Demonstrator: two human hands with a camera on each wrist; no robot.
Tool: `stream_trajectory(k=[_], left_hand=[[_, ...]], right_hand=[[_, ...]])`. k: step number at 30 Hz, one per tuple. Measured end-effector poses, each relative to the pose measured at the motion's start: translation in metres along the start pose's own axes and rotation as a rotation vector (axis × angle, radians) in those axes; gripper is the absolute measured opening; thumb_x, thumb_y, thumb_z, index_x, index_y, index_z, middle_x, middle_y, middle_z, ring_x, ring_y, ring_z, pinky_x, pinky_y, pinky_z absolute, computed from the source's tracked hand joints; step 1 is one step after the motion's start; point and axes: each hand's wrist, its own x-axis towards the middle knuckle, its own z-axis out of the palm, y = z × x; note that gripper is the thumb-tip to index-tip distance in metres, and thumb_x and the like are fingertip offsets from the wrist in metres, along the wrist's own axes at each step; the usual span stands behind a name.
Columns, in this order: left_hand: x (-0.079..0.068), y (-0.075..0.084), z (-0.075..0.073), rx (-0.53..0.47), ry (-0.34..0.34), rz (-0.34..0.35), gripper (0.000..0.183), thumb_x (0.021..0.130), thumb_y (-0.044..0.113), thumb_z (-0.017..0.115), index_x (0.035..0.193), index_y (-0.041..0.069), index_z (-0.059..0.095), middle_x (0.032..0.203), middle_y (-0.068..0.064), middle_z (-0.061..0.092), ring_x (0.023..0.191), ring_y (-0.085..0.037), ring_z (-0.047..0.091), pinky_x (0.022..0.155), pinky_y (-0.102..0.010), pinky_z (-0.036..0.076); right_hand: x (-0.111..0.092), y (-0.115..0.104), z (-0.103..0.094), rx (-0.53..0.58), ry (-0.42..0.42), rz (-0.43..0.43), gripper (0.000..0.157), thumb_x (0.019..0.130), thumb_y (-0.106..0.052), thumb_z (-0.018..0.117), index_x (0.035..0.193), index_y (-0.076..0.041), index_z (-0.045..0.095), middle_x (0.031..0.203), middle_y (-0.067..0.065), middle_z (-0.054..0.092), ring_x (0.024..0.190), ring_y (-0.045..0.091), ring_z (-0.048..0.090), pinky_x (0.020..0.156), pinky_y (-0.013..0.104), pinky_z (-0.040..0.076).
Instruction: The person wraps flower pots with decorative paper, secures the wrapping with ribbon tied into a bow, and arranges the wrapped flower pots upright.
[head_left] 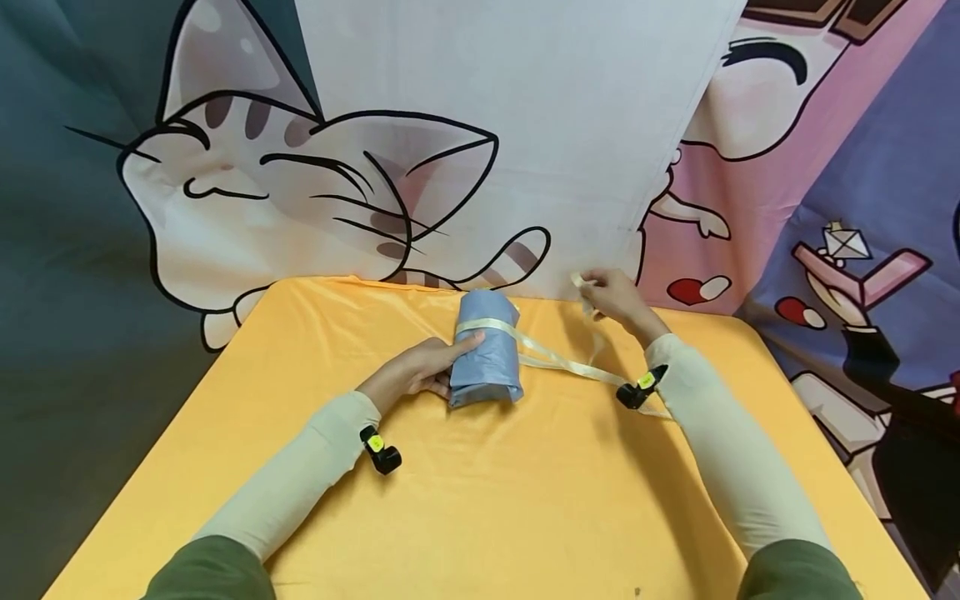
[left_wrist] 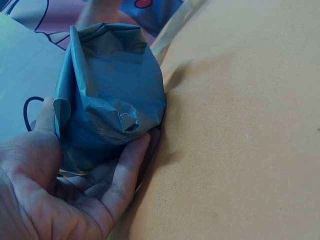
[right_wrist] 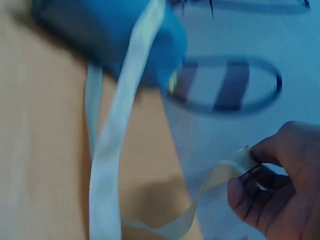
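Note:
A blue paper-wrapped bundle (head_left: 489, 364), roughly cylindrical, rests on the table with a cream ribbon (head_left: 487, 324) around it. My left hand (head_left: 416, 367) grips the bundle from its left side, thumb on top and fingers beneath. In the left wrist view, the folded end of the blue wrapping (left_wrist: 117, 75) faces the camera. To the right of the bundle, my right hand (head_left: 618, 302) pinches a ribbon end between thumb and fingers, above the table's far edge. The right wrist view shows this ribbon (right_wrist: 220, 175) hanging in a slack curve, while another length (right_wrist: 111, 160) runs off the bundle.
A yellow cloth covers the table (head_left: 487, 508). Behind it hangs a white backdrop (head_left: 570, 125) with a cartoon cat (head_left: 225, 200); more cartoon figures are printed on the right-hand cloth. Small black cameras (head_left: 384, 457) are strapped to both wrists.

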Motion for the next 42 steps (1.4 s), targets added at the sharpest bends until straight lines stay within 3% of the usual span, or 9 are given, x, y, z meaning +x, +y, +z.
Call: stream_trajectory(k=[10, 15, 19, 23, 26, 31, 35, 39, 42], left_hand=[[0.002, -0.001, -0.002, 0.001, -0.003, -0.006, 0.077, 0.104, 0.075, 0.065, 0.115, -0.002, 0.076, 0.085, -0.005, 0.079, 0.071, -0.016, 0.077, 0.068, -0.032, 0.067], [0.006, -0.002, 0.0, 0.005, 0.002, -0.017, 0.07, 0.103, 0.076, 0.067, 0.099, 0.007, 0.073, 0.075, -0.001, 0.071, 0.066, -0.015, 0.073, 0.066, -0.032, 0.067], [0.006, -0.001, 0.001, 0.009, -0.003, -0.013, 0.072, 0.104, 0.076, 0.064, 0.108, 0.005, 0.072, 0.073, -0.001, 0.071, 0.063, -0.014, 0.073, 0.064, -0.031, 0.066], [0.005, 0.001, 0.001, -0.003, -0.015, -0.006, 0.081, 0.106, 0.075, 0.063, 0.133, -0.001, 0.069, 0.083, -0.005, 0.078, 0.069, -0.017, 0.077, 0.066, -0.033, 0.067], [0.004, 0.002, -0.001, -0.013, -0.019, -0.005, 0.085, 0.106, 0.073, 0.063, 0.139, -0.004, 0.066, 0.091, -0.008, 0.08, 0.074, -0.019, 0.079, 0.07, -0.036, 0.068], [0.003, 0.005, -0.002, -0.012, -0.014, -0.005, 0.084, 0.107, 0.072, 0.063, 0.136, -0.007, 0.067, 0.094, -0.011, 0.081, 0.076, -0.02, 0.08, 0.071, -0.037, 0.069], [0.003, 0.006, -0.004, -0.006, -0.009, -0.006, 0.086, 0.106, 0.072, 0.064, 0.139, -0.008, 0.065, 0.094, -0.011, 0.081, 0.076, -0.02, 0.081, 0.071, -0.037, 0.069], [0.004, 0.006, -0.004, -0.006, -0.015, -0.009, 0.087, 0.107, 0.072, 0.062, 0.14, -0.008, 0.064, 0.096, -0.011, 0.083, 0.076, -0.02, 0.082, 0.073, -0.038, 0.07], [0.005, 0.004, -0.002, -0.005, -0.021, -0.019, 0.087, 0.107, 0.072, 0.062, 0.141, -0.007, 0.064, 0.097, -0.011, 0.082, 0.076, -0.02, 0.081, 0.072, -0.037, 0.07]], right_hand=[[0.012, -0.105, 0.073, -0.165, 0.058, -0.365, 0.036, 0.118, -0.021, 0.06, 0.146, -0.003, 0.074, 0.126, 0.021, 0.081, 0.089, 0.025, 0.067, 0.078, 0.034, 0.053], [0.01, -0.133, 0.108, -0.334, -0.141, -0.522, 0.036, 0.12, -0.022, 0.058, 0.151, -0.009, 0.071, 0.137, 0.015, 0.078, 0.112, 0.029, 0.074, 0.099, 0.045, 0.061], [0.001, -0.133, 0.115, -0.424, -0.284, -0.526, 0.044, 0.122, -0.033, 0.053, 0.163, -0.019, 0.062, 0.145, 0.012, 0.071, 0.126, 0.03, 0.07, 0.109, 0.05, 0.058], [-0.018, -0.12, 0.103, -0.356, -0.158, -0.412, 0.046, 0.122, -0.038, 0.052, 0.161, -0.017, 0.063, 0.145, 0.012, 0.074, 0.126, 0.03, 0.073, 0.108, 0.052, 0.06], [-0.041, -0.108, 0.092, -0.226, -0.084, -0.21, 0.048, 0.119, -0.045, 0.056, 0.148, -0.009, 0.069, 0.133, 0.016, 0.078, 0.111, 0.032, 0.078, 0.097, 0.051, 0.065], [-0.082, -0.076, 0.087, 0.03, -0.262, 0.156, 0.069, 0.112, -0.067, 0.058, 0.114, 0.002, 0.067, 0.092, 0.013, 0.07, 0.08, 0.026, 0.072, 0.08, 0.044, 0.066], [-0.098, -0.058, 0.098, 0.182, -0.402, 0.307, 0.069, 0.108, -0.073, 0.061, 0.092, -0.006, 0.061, 0.076, 0.0, 0.055, 0.075, 0.016, 0.065, 0.079, 0.035, 0.065], [-0.097, -0.057, 0.116, 0.31, -0.406, 0.385, 0.067, 0.105, -0.075, 0.063, 0.105, -0.008, 0.067, 0.082, -0.001, 0.056, 0.079, 0.014, 0.064, 0.082, 0.032, 0.066], [-0.093, -0.062, 0.126, 0.396, -0.369, 0.428, 0.083, 0.105, -0.079, 0.058, 0.139, -0.004, 0.064, 0.109, 0.007, 0.067, 0.096, 0.02, 0.069, 0.088, 0.038, 0.068]])
